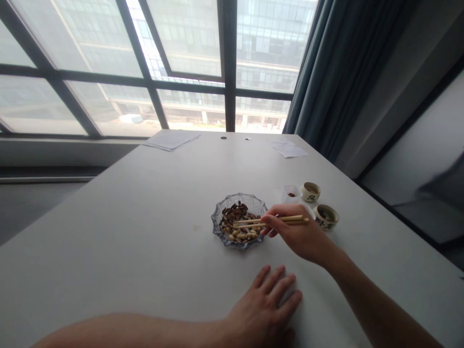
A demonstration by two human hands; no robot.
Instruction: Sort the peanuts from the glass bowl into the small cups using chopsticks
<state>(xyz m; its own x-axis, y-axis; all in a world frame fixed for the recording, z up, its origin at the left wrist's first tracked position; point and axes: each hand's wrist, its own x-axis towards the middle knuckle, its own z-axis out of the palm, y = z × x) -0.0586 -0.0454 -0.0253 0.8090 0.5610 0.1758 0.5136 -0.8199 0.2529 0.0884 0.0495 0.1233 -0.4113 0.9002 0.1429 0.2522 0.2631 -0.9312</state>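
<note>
A glass dish (239, 203) with a scalloped rim sits mid-table, filled with dark seeds and pale nuts (238, 223). My right hand (300, 234) is closed round a pair of wooden chopsticks (270, 221), whose tips reach left into the dish among the nuts. My left hand (266, 304) lies flat on the white table (145, 232) in front of the dish, fingers stretched out, holding nothing.
Right of the dish stand two small ceramic cups (311, 191) (326, 216) with dark characters and a small clear plastic cup (291, 193). Paper sheets (171, 139) (292, 151) lie at the far edge. A large window and a grey curtain (340, 72) are behind.
</note>
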